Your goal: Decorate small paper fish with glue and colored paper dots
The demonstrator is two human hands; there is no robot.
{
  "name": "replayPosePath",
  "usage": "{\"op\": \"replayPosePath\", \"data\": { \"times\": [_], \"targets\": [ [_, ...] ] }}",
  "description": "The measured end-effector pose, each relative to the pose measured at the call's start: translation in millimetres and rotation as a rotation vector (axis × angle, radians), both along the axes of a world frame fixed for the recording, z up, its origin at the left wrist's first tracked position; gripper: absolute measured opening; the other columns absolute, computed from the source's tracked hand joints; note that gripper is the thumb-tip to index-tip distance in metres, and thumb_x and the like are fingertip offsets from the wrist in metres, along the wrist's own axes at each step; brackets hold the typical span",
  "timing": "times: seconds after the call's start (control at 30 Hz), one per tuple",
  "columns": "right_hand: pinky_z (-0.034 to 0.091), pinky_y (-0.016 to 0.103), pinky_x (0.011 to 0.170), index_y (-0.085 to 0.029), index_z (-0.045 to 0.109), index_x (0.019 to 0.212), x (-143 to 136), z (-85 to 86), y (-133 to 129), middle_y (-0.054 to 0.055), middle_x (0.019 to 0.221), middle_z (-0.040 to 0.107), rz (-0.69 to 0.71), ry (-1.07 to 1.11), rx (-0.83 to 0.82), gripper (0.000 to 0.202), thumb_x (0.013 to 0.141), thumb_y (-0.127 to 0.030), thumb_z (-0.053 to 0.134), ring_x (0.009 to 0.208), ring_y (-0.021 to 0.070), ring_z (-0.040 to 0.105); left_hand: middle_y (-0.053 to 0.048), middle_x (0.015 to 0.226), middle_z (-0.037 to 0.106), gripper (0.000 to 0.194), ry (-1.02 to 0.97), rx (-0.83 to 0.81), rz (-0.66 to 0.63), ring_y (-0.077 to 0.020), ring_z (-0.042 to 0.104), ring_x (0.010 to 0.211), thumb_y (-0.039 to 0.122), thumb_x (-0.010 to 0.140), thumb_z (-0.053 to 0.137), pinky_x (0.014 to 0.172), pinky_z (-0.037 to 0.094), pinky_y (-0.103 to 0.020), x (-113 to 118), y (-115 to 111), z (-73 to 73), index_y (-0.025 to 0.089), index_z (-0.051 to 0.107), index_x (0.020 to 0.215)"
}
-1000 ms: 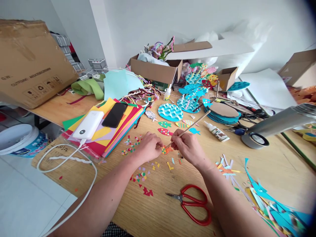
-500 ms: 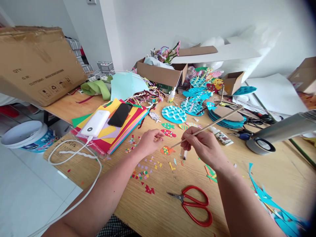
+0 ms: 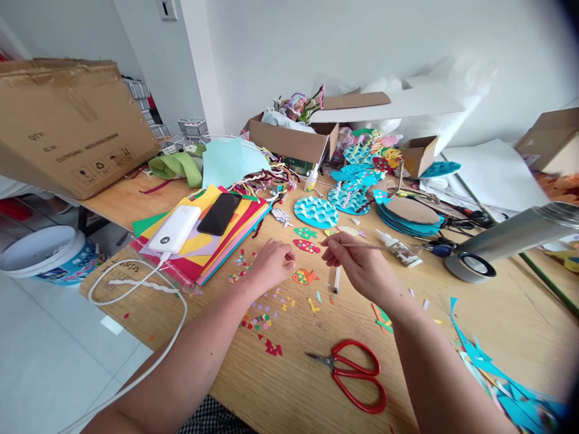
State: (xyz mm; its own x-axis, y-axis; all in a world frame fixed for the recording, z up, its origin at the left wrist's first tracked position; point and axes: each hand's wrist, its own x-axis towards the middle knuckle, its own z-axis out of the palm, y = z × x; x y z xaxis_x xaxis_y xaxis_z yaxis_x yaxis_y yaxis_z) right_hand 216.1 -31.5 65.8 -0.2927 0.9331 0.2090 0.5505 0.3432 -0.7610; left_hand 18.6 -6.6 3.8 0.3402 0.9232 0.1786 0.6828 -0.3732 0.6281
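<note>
My right hand [image 3: 357,259] pinches a thin wooden stick [image 3: 371,245], which lies nearly level and points right over the back of the hand. My left hand [image 3: 271,262] is closed, fingers curled; anything inside it is too small or hidden to make out. Between the hands, flat on the table, is an orange paper fish [image 3: 304,276] with coloured triangles. Just behind it are a red dotted paper fish [image 3: 306,246] and a green paper fish [image 3: 305,232]. A pen [image 3: 336,281] rests beside my right hand. Tiny paper cutouts [image 3: 257,321] are scattered near my left forearm.
Red-handled scissors [image 3: 357,374] lie at the front. Coloured paper sheets [image 3: 244,235], a power bank [image 3: 175,229] and a phone [image 3: 220,213] are on the left. A glue bottle [image 3: 402,250], a steel flask [image 3: 511,241] and blue scraps [image 3: 486,361] occupy the right side.
The stick has swung from a slant, with its tip by the orange fish, to nearly level and away from the fish. My left hand's fingers have curled in more.
</note>
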Motion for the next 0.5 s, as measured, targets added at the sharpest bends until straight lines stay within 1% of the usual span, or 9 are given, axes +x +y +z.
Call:
{"op": "replayPosePath", "data": {
  "times": [0.1, 0.2, 0.27, 0.33, 0.4, 0.5],
  "targets": [
    [0.048, 0.026, 0.065, -0.019, 0.06, 0.09, 3.2, -7.7, 3.7, 0.003, 0.076, 0.066, 0.012, -0.115, 0.051, 0.025, 0.097, -0.028, 0.038, 0.069, 0.0144, 0.063, -0.005, 0.082, 0.064, 0.008, 0.087, 0.025, -0.025, -0.0243, 0.057, 0.096, 0.012, 0.073, 0.067, 0.091, 0.046, -0.037, -0.5, -2.9, 2.3, 0.019, 0.067, 0.07],
    [0.046, 0.027, 0.068, -0.018, 0.062, 0.092, 3.9, -18.3, 6.4, 0.004, 0.081, 0.068, 0.045, -0.307, 0.063, 0.014, 0.091, -0.018, 0.048, 0.073, 0.016, 0.062, -0.005, 0.083, 0.062, 0.008, 0.143, 0.031, -0.053, -0.0247, 0.056, 0.097, 0.013, 0.07, 0.07, 0.09, 0.046, -0.036, 0.1, -5.6, 2.0, 0.02, 0.067, 0.068],
    [0.046, 0.027, 0.072, -0.018, 0.063, 0.094, 3.0, -26.3, 8.0, 0.006, 0.091, 0.069, 0.089, -0.381, 0.036, 0.016, 0.086, -0.009, 0.052, 0.08, 0.0169, 0.062, -0.005, 0.085, 0.061, 0.008, 0.163, 0.031, -0.062, -0.025, 0.055, 0.098, 0.014, 0.069, 0.072, 0.09, 0.046, -0.036, 0.9, -6.8, 0.6, 0.02, 0.067, 0.069],
    [0.046, 0.028, 0.076, -0.018, 0.062, 0.096, 1.1, -33.2, 9.5, 0.007, 0.096, 0.068, 0.122, -0.425, 0.023, 0.023, 0.082, -0.001, 0.053, 0.087, 0.0178, 0.061, -0.006, 0.087, 0.061, 0.007, 0.178, 0.027, -0.059, -0.0256, 0.055, 0.098, 0.014, 0.068, 0.072, 0.09, 0.046, -0.037, 1.8, -7.2, -0.8, 0.019, 0.067, 0.071],
    [0.045, 0.029, 0.079, -0.017, 0.062, 0.096, -1.1, -38.1, 10.8, 0.007, 0.097, 0.068, 0.151, -0.48, 0.025, 0.027, 0.08, 0.002, 0.053, 0.092, 0.0196, 0.06, -0.006, 0.088, 0.061, 0.007, 0.186, 0.021, -0.052, -0.026, 0.055, 0.098, 0.014, 0.069, 0.072, 0.089, 0.047, -0.037, 2.5, -7.2, -1.5, 0.019, 0.067, 0.071],
    [0.045, 0.03, 0.08, -0.016, 0.061, 0.094, -3.2, -42.0, 12.1, 0.009, 0.097, 0.066, 0.176, -0.538, 0.038, 0.026, 0.08, 0.003, 0.052, 0.095, 0.0213, 0.058, -0.006, 0.088, 0.06, 0.008, 0.187, 0.012, -0.049, -0.0255, 0.055, 0.099, 0.015, 0.069, 0.073, 0.089, 0.047, -0.036, 2.9, -6.8, -1.6, 0.019, 0.067, 0.071]
  ]
}}
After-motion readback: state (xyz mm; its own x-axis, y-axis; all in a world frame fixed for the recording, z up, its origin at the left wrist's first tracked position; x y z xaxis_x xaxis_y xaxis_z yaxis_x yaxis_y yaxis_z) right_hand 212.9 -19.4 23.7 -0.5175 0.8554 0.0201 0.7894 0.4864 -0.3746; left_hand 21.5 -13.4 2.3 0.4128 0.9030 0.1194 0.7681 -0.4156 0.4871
